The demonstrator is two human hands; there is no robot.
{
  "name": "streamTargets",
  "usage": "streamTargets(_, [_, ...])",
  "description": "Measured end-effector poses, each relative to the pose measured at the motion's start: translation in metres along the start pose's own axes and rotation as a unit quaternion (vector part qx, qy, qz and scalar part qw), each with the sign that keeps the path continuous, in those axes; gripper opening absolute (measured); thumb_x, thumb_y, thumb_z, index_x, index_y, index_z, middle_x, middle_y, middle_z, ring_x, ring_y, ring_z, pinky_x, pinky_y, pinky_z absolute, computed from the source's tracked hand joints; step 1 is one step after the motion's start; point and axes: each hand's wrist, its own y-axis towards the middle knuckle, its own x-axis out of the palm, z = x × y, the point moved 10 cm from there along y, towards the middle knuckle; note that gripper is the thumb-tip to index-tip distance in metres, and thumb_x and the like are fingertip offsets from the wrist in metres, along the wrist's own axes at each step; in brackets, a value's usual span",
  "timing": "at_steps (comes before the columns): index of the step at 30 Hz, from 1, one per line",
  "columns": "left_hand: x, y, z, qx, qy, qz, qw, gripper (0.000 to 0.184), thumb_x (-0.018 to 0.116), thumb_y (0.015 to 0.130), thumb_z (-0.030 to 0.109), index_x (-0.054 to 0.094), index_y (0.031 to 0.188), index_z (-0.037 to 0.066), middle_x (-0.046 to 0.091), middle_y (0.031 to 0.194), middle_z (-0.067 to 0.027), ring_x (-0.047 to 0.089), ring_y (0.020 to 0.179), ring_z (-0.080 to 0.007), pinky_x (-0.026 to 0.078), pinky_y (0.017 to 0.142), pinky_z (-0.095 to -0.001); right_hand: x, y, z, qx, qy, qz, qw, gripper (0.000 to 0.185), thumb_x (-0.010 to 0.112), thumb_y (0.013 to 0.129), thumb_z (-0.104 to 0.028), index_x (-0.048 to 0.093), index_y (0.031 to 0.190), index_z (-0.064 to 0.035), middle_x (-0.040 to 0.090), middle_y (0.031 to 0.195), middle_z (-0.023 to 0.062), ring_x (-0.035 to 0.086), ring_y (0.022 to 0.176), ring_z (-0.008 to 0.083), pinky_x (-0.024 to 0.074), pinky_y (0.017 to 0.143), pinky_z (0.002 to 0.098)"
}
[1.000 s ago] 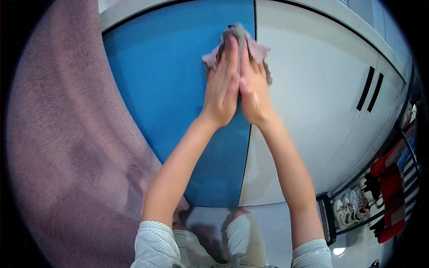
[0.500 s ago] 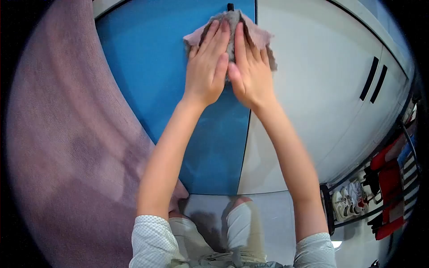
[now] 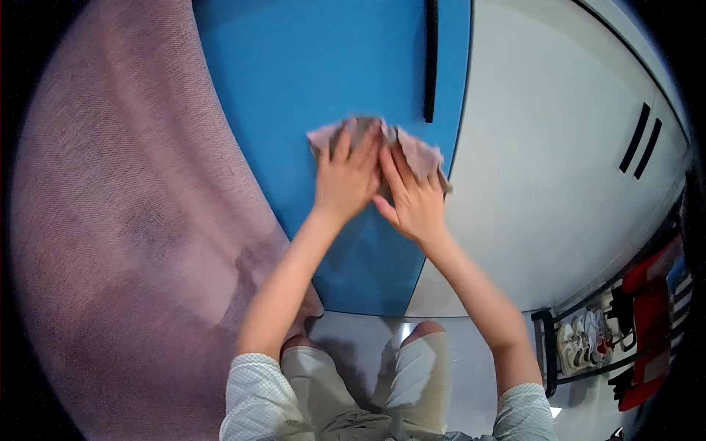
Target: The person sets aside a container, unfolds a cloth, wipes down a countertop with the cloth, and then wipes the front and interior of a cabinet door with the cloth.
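Note:
A pink and grey cleaning cloth (image 3: 421, 156) is pressed against a blue cabinet door (image 3: 316, 66). My left hand (image 3: 346, 180) lies flat on the cloth's left part, fingers stretched upward. On its right part rests my right hand (image 3: 418, 202), also flat, with the thumb pointing toward the left hand. Both hands are open, and neither one's fingers wrap round the cloth. Just above the cloth, to the right, the door's long black handle (image 3: 431, 66) runs upward. The middle of the cloth is partly hidden under my fingers.
White cabinet doors (image 3: 537, 147) with two black handles adjoin the blue door on the right. A large pinkish fabric-covered surface (image 3: 147, 206) fills the left side. At lower right stands a rack with shoes (image 3: 583, 342) and red items (image 3: 651, 316).
My view has shifted upward, so more of the black handle shows. Both hands and the cloth have slid down the blue door, away from the handle's lower end.

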Motion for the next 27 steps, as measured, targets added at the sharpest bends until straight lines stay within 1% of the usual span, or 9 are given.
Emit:
streamTargets(4, [-0.033, 0.036, -0.047, -0.030, 0.048, 0.080, 0.995, 0.048, 0.048, 0.078, 0.023, 0.045, 0.125, 0.010, 0.029, 0.140, -0.0029, 0.020, 0.130, -0.0316, 0.015, 0.099, -0.0601, -0.013, 0.065, -0.015, 0.017, -0.010, 0.077, 0.997, 0.069, 0.043, 0.079, -0.052, 0.030, 0.135, -0.0137, 0.027, 0.140, 0.0085, 0.025, 0.127, 0.0289, 0.0162, 0.104, 0.0461])
streamTargets(7, [-0.022, 0.003, -0.061, -0.125, 0.019, 0.115, 0.985, 0.050, 0.046, 0.080, 0.023, 0.041, 0.127, 0.009, 0.027, 0.141, -0.0044, 0.018, 0.131, -0.0356, 0.007, 0.097, -0.0656, 0.010, 0.059, -0.032, -0.003, -0.029, 0.026, 0.999, 0.070, 0.044, 0.078, -0.053, 0.031, 0.135, -0.0152, 0.028, 0.140, 0.0065, 0.026, 0.127, 0.0281, 0.0171, 0.103, 0.0472])
streamTargets(10, [0.008, -0.061, -0.054, -0.161, 0.002, 0.103, 0.982, 0.047, 0.044, 0.080, 0.024, 0.042, 0.124, 0.006, 0.028, 0.138, -0.0111, 0.017, 0.130, -0.0400, 0.006, 0.096, -0.0673, 0.044, 0.011, -0.052, -0.076, -0.015, -0.033, 0.996, 0.069, 0.046, 0.078, -0.053, 0.033, 0.134, -0.0158, 0.028, 0.139, 0.0049, 0.027, 0.126, 0.0275, 0.0185, 0.103, 0.0478])
streamTargets(12, [0.034, -0.111, -0.039, -0.160, -0.017, 0.067, 0.985, 0.046, 0.044, 0.080, 0.025, 0.043, 0.121, 0.004, 0.032, 0.136, -0.0134, 0.020, 0.128, -0.0411, 0.008, 0.095, -0.0677, 0.085, -0.041, -0.056, -0.072, -0.008, -0.102, 0.992, 0.069, 0.044, 0.078, -0.056, 0.029, 0.136, -0.0213, 0.029, 0.139, 0.0065, 0.029, 0.124, 0.0318, 0.0183, 0.104, 0.0443])
streamTargets(16, [0.052, -0.148, -0.030, -0.121, -0.066, -0.059, 0.989, 0.047, 0.048, 0.079, 0.025, 0.044, 0.120, 0.002, 0.036, 0.132, -0.0136, 0.025, 0.127, -0.0360, 0.014, 0.096, -0.0652, 0.099, -0.068, -0.060, -0.087, 0.003, -0.181, 0.980, 0.068, 0.044, 0.077, -0.058, 0.029, 0.136, -0.0278, 0.031, 0.137, 0.0080, 0.032, 0.121, 0.0352, 0.0190, 0.105, 0.0411])
streamTargets(18, [0.043, -0.123, -0.039, -0.064, -0.036, -0.087, 0.993, 0.048, 0.049, 0.079, 0.026, 0.044, 0.120, 0.002, 0.038, 0.130, -0.0136, 0.027, 0.126, -0.0328, 0.017, 0.097, -0.0629, 0.076, -0.039, -0.059, -0.117, -0.002, -0.148, 0.982, 0.069, 0.043, 0.078, -0.057, 0.028, 0.137, -0.0237, 0.027, 0.140, 0.0070, 0.027, 0.126, 0.0308, 0.0162, 0.106, 0.0420])
streamTargets(20, [0.005, -0.064, -0.064, -0.037, 0.042, -0.049, 0.997, 0.049, 0.050, 0.079, 0.025, 0.043, 0.122, 0.002, 0.038, 0.130, -0.0134, 0.027, 0.127, -0.0301, 0.020, 0.099, -0.0576, 0.052, 0.016, -0.057, -0.117, 0.002, -0.115, 0.986, 0.069, 0.042, 0.080, -0.055, 0.026, 0.137, -0.0204, 0.023, 0.142, 0.0051, 0.022, 0.130, 0.0257, 0.0134, 0.107, 0.0434])
streamTargets(23, [-0.036, -0.011, -0.115, -0.057, 0.028, 0.066, 0.996, 0.050, 0.045, 0.082, 0.023, 0.037, 0.126, 0.000, 0.032, 0.135, -0.0137, 0.025, 0.128, -0.0315, 0.019, 0.102, -0.0526, 0.022, 0.090, -0.073, -0.103, -0.046, 0.018, 0.993, 0.070, 0.041, 0.080, -0.053, 0.026, 0.137, -0.0154, 0.029, 0.140, 0.0016, 0.032, 0.122, 0.0275, 0.0172, 0.106, 0.0436])
streamTargets(27, [-0.048, -0.020, -0.149, -0.108, 0.010, 0.137, 0.985, 0.052, 0.039, 0.085, 0.021, 0.029, 0.130, -0.003, 0.023, 0.138, -0.0190, 0.021, 0.128, -0.0374, 0.018, 0.104, -0.0478, 0.040, 0.115, -0.105, -0.119, -0.057, 0.065, 0.989, 0.071, 0.039, 0.079, -0.056, 0.026, 0.137, -0.0166, 0.035, 0.136, 0.0012, 0.036, 0.118, 0.0276, 0.0179, 0.106, 0.0429])
